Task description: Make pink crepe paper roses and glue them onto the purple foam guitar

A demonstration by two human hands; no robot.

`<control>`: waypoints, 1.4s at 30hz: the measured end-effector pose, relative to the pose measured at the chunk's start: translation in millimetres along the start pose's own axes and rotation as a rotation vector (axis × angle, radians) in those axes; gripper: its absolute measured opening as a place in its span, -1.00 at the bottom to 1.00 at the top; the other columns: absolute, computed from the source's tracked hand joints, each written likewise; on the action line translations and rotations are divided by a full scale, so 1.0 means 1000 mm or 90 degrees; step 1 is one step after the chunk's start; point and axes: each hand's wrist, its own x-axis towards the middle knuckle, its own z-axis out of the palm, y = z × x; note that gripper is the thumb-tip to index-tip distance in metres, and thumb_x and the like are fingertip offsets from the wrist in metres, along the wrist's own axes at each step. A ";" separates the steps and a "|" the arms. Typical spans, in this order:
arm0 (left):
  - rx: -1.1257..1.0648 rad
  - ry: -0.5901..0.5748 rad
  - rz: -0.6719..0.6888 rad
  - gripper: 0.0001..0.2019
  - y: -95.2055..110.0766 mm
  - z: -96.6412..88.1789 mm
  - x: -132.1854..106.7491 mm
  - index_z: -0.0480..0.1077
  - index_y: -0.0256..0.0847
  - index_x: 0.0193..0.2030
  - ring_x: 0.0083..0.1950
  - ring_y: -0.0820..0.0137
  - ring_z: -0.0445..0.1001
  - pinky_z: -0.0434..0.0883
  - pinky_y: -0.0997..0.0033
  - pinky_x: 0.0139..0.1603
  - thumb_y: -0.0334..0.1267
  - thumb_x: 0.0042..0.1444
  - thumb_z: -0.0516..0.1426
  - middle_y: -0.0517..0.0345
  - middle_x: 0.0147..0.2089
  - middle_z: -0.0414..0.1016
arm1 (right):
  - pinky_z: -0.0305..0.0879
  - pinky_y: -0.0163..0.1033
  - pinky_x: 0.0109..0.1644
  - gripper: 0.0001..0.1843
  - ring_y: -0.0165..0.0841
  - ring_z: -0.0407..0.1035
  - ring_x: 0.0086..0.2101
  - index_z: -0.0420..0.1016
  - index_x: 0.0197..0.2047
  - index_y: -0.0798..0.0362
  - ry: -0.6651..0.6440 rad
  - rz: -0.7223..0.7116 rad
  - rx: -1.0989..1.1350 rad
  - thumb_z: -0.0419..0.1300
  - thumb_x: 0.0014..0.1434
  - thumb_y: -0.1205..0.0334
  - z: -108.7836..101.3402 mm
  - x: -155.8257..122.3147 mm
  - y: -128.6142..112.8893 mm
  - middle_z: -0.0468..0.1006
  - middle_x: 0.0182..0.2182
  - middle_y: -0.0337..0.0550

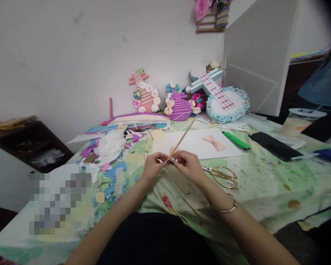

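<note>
Close together at the table's front, my left hand (156,167) and my right hand (189,165) are both closed in a pinch at the lower end of a thin tan stick (185,134). It slants up and away to the right. A small black piece (170,162) shows between my fingertips; its kind I cannot make out. Pale peach paper (173,149) shows just behind my fingers, partly hidden by them. Beyond lies a white board (191,138) with a tied peach paper bundle (214,142). Gold-handled scissors (223,176) rest beside my right hand.
A green utility knife (236,140), a black phone (276,146) and a lidded cup (300,121) are at the right. White string (109,144) and paper scraps (121,180) lie left. Decorated paper instruments (179,105) lean on the wall.
</note>
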 end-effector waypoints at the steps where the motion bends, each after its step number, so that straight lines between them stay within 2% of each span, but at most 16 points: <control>1: -0.007 -0.004 -0.008 -0.75 0.001 0.000 -0.001 0.49 -0.30 -0.47 -0.48 0.51 0.33 0.23 0.52 -0.45 -0.19 -0.28 0.36 0.18 -0.50 0.45 | 0.06 -0.36 -0.44 -0.89 -0.48 0.18 -0.54 0.47 -0.37 0.07 -0.006 0.015 0.014 0.18 0.12 0.22 0.000 0.000 0.000 0.36 -0.57 -0.29; 5: -0.029 -0.034 -0.042 -0.72 0.004 0.002 -0.003 0.49 -0.30 -0.46 -0.48 0.51 0.34 0.25 0.52 -0.44 -0.19 -0.31 0.37 0.17 -0.50 0.45 | 0.05 -0.38 -0.47 -0.86 -0.49 0.15 -0.56 0.44 -0.44 0.09 -0.012 0.063 0.065 0.16 0.10 0.23 -0.001 0.000 0.003 0.33 -0.60 -0.31; 9: -0.050 -0.065 -0.044 -0.73 0.005 0.001 -0.003 0.49 -0.31 -0.46 -0.44 0.49 0.37 0.28 0.50 -0.38 -0.20 -0.30 0.37 0.16 -0.47 0.47 | 0.06 -0.38 -0.45 -0.87 -0.48 0.18 -0.53 0.38 -0.48 0.09 -0.004 0.066 0.071 0.15 0.08 0.28 -0.003 0.000 0.005 0.33 -0.58 -0.30; 14: -0.079 -0.060 -0.051 -0.76 0.002 0.001 -0.001 0.48 -0.30 -0.47 -0.45 0.53 0.36 0.27 0.53 -0.38 -0.25 -0.30 0.36 0.20 -0.48 0.46 | 0.05 -0.36 -0.43 -0.89 -0.47 0.17 -0.51 0.36 -0.48 0.09 -0.022 0.029 0.030 0.15 0.08 0.31 -0.005 0.000 0.003 0.32 -0.56 -0.30; 22: -0.090 -0.056 -0.063 -0.76 0.002 0.001 -0.001 0.46 -0.31 -0.48 -0.46 0.51 0.34 0.26 0.51 -0.39 -0.28 -0.33 0.36 0.20 -0.49 0.44 | 0.04 -0.35 -0.45 -0.89 -0.48 0.15 -0.53 0.39 -0.47 0.09 -0.016 0.046 0.049 0.17 0.07 0.29 -0.004 0.000 0.001 0.33 -0.57 -0.30; 24: -0.081 -0.058 -0.064 -0.76 0.003 0.001 -0.002 0.45 -0.31 -0.49 -0.47 0.50 0.34 0.26 0.50 -0.39 -0.29 -0.34 0.35 0.19 -0.50 0.44 | 0.04 -0.36 -0.46 -0.91 -0.49 0.14 -0.54 0.41 -0.44 0.08 0.012 0.060 0.085 0.17 0.08 0.27 -0.005 0.000 0.000 0.32 -0.58 -0.31; 28: -0.059 -0.061 -0.059 -0.75 0.005 0.002 -0.003 0.44 -0.31 -0.52 -0.48 0.51 0.34 0.25 0.51 -0.41 -0.28 -0.36 0.36 0.20 -0.51 0.43 | 0.04 -0.36 -0.49 -0.83 -0.50 0.11 -0.57 0.38 -0.31 0.06 0.128 0.109 0.156 0.20 0.08 0.15 -0.008 0.000 -0.003 0.24 -0.60 -0.37; 32: -0.029 -0.076 -0.063 -0.74 0.005 0.003 -0.003 0.43 -0.31 -0.52 -0.49 0.51 0.33 0.25 0.52 -0.44 -0.24 -0.35 0.36 0.18 -0.51 0.43 | 0.03 -0.36 -0.50 -0.74 -0.50 0.08 -0.58 0.39 -0.20 0.04 0.154 0.100 0.189 0.22 0.06 0.11 -0.009 0.000 -0.004 0.20 -0.60 -0.38; 38: 0.010 -0.090 -0.054 -0.78 0.008 0.005 -0.004 0.44 -0.31 -0.55 -0.51 0.53 0.30 0.22 0.55 -0.48 -0.29 -0.37 0.36 0.20 -0.54 0.41 | 0.06 -0.33 -0.49 -0.82 -0.49 0.11 -0.56 0.44 -0.34 0.07 0.163 0.090 0.187 0.15 0.13 0.13 -0.008 -0.001 -0.002 0.34 -0.56 -0.29; 42: 0.028 -0.077 -0.040 -0.79 0.008 0.005 -0.005 0.45 -0.30 -0.54 -0.52 0.53 0.30 0.21 0.54 -0.49 -0.27 -0.34 0.36 0.18 -0.53 0.43 | 0.07 -0.34 -0.49 -0.83 -0.49 0.13 -0.57 0.43 -0.40 0.07 0.179 0.089 0.179 0.17 0.11 0.14 -0.008 -0.001 -0.001 0.35 -0.57 -0.29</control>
